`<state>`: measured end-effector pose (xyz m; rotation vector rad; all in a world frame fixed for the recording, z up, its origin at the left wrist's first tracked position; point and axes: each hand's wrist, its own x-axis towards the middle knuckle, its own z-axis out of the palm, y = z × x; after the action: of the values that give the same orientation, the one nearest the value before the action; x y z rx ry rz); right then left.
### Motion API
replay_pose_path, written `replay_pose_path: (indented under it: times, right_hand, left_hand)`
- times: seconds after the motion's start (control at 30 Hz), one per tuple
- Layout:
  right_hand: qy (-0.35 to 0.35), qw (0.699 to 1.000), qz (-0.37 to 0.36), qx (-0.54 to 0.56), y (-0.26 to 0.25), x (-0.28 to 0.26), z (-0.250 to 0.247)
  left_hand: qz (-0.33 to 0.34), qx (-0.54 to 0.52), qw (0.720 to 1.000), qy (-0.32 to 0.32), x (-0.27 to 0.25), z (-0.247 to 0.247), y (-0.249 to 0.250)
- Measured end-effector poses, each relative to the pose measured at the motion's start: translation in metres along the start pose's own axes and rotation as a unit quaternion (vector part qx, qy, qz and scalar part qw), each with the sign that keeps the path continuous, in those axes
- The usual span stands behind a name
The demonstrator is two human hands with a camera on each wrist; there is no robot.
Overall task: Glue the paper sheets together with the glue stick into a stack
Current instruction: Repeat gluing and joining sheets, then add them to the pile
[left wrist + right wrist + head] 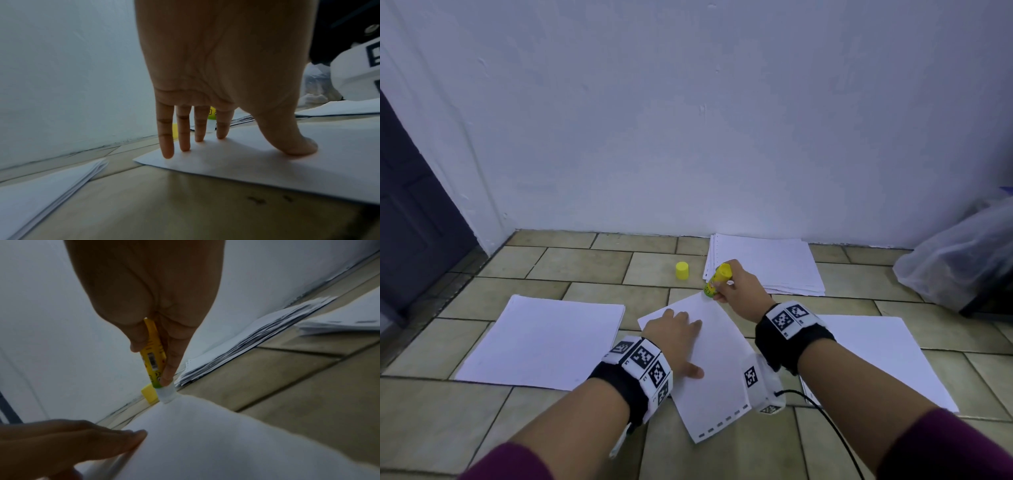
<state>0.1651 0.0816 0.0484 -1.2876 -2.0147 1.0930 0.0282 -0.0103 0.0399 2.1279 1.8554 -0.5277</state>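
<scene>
The right hand [739, 291] grips the uncapped glue stick [154, 356], its tip touching the far corner of the paper sheet [717, 370]. The left hand [678, 337] lies flat, fingers straight, pressing that sheet just beside the stick; the yellow cap [682, 270] stands beyond the tip.

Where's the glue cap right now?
The yellow cap stands on the floor tiles in the head view, just left of the glue stick and the far paper pile.
</scene>
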Motion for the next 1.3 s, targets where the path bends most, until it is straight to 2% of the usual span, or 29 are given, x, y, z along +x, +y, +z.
replay_pose_path:
  times: [0.13, 0.23, 0.33, 0.57, 0.83, 0.93, 1.0, 1.07, 1.17, 1.3]
  right_hand:
    - [-0.047, 0.996, -0.018, -0.072, -0.005, 0.001, -0.004]
    - [-0.107, 0.979, -0.037, -0.170, -0.005, -0.006, -0.014]
    - [-0.147, 0.966, -0.036, -0.210, 0.001, -0.023, -0.027]
    - [-0.176, 0.962, -0.051, -0.200, 0.016, -0.066, -0.054]
    - [-0.206, 0.962, -0.013, -0.179, 0.015, -0.082, -0.064]
    - [-0.156, 0.986, 0.043, -0.037, 0.019, -0.078, -0.071]
    - [-0.079, 0.991, 0.087, 0.071, 0.021, -0.073, -0.076]
    - [-0.002, 0.984, 0.110, 0.140, 0.021, -0.068, -0.079]
    - [0.067, 0.973, 0.122, 0.183, 0.025, -0.061, -0.082]
    - [0.118, 0.968, 0.122, 0.185, 0.029, -0.050, -0.076]
  left_hand:
    - [-0.003, -0.004, 1.000, 0.003, -0.001, -0.001, 0.000]
    - [0.000, -0.001, 1.000, -0.004, -0.001, -0.003, -0.001]
    - [-0.004, 0.006, 1.000, -0.011, -0.001, -0.005, -0.001]
    - [0.004, 0.014, 1.000, 0.003, 0.004, -0.005, -0.007]
    - [0.025, 0.045, 0.995, 0.083, -0.002, 0.002, 0.000]
    - [0.092, 0.030, 0.994, 0.056, -0.004, 0.005, 0.004]
    - [0.110, 0.026, 0.993, 0.028, -0.005, 0.003, 0.004]
    - [0.107, 0.031, 0.993, 0.030, -0.005, 0.002, 0.004]
    - [0.093, 0.023, 0.995, 0.041, -0.007, 0.000, 0.005]
    - [0.089, 0.018, 0.993, 0.073, -0.009, 0.003, 0.007]
